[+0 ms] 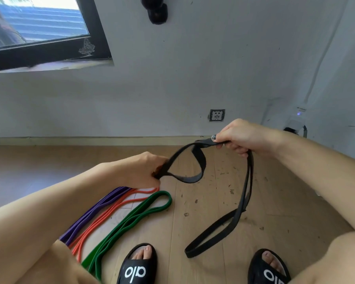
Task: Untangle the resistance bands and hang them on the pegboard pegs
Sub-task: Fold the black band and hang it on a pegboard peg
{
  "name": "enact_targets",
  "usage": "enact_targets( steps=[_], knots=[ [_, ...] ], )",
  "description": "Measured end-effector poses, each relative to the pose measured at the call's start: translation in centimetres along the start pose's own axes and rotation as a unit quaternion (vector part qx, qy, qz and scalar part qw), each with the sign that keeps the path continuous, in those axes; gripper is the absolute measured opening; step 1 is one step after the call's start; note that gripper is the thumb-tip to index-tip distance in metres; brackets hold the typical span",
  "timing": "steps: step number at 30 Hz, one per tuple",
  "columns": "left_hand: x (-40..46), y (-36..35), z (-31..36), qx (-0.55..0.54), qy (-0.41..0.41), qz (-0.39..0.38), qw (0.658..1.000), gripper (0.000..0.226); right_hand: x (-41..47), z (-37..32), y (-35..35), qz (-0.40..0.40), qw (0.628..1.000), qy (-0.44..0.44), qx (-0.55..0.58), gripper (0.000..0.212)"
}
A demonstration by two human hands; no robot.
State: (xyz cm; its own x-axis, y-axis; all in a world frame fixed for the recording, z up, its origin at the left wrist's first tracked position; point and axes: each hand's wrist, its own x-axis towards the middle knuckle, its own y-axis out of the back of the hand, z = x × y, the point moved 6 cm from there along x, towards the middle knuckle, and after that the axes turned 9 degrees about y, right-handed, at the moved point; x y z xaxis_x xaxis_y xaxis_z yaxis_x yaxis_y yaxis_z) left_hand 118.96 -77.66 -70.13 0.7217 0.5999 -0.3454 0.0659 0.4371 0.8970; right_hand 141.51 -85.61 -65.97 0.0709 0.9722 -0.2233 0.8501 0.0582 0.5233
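Three bands lie flat on the wooden floor at lower left, side by side and roughly parallel, running from our left knee up toward the left hand: purple band outermost, orange band next to it, green band nearest the centre. The green band's rounded end sits just below the left hand; its near end reaches the left slide sandal.

Left hand is above the far ends of the purple and orange bands, fingers curled round one end of the black band. From that grip we see a twisted loop of black band spanning across to the right hand, which is raised higher, in front of the skirting, and is closed around the band. A small metal stud shows at that hand's thumb side. Below the right hand the remaining length hangs doubled, its bottom loop resting on the floor between the two sandals, near the right sandal.

Wall socket is behind, above the right hand.
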Motion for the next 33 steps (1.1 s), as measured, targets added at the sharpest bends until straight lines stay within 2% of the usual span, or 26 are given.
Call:
enact_targets(
  steps=[3, 5, 7, 11, 15, 19, 21, 23, 25, 28, 33],
  knots=[
    [0.4, 2.1, -1.6, -0.135, 0.089, 0.111, 0.981, 0.012, 0.0, 0.5, 0.4, 0.014, 1.000, -0.017, -0.018, 0.027],
    [0.3, 2.8, -2.6, -0.266, 0.144, 0.140, 0.943, 0.009, 0.1, 0.5, 0.4, 0.014, 0.999, -0.021, -0.027, 0.027],
    [0.2, 3.1, -2.9, -0.306, 0.149, 0.151, 0.928, 0.009, 0.1, 0.3, 0.1, 0.006, 0.999, -0.018, -0.036, 0.028],
    [0.0, 2.4, -2.5, -0.230, 0.105, 0.097, 0.963, 0.012, 0.3, 0.4, -0.1, 0.000, 0.999, -0.023, -0.041, 0.028],
    [-0.1, 1.4, -3.1, -0.103, 0.072, 0.045, 0.991, 0.024, 0.3, 1.1, 0.7, 0.020, 0.998, -0.038, -0.036, 0.027],
    [0.2, 1.9, -3.6, 0.025, 0.060, 0.096, 0.993, 0.031, 0.3, 1.1, 0.5, 0.014, 0.998, -0.039, -0.046, 0.028],
    [0.5, 2.4, -4.0, 0.023, 0.075, 0.129, 0.989, 0.033, 0.3, 1.0, 0.6, 0.017, 0.998, -0.034, -0.049, 0.027],
    [0.7, 2.4, -4.4, 0.012, 0.090, 0.125, 0.988, 0.028, 0.3, 0.9, 0.7, 0.015, 0.999, -0.027, -0.040, 0.028],
    [0.5, 1.7, -4.7, -0.011, 0.105, 0.062, 0.993, 0.022, 0.2, 0.6, 0.5, -0.003, 0.999, -0.015, -0.028, 0.029],
    [0.0, -0.1, -4.7, -0.012, 0.112, -0.052, 0.992, 0.040, -0.2, -0.3, -0.7, -0.058, 0.998, 0.008, -0.017, 0.030],
    [0.0, -0.3, -1.3, -0.119, 0.047, -0.069, 0.989, 0.061, -0.3, -1.6, -3.3, -0.118, 0.993, 0.019, -0.019, 0.029]
  ],
)
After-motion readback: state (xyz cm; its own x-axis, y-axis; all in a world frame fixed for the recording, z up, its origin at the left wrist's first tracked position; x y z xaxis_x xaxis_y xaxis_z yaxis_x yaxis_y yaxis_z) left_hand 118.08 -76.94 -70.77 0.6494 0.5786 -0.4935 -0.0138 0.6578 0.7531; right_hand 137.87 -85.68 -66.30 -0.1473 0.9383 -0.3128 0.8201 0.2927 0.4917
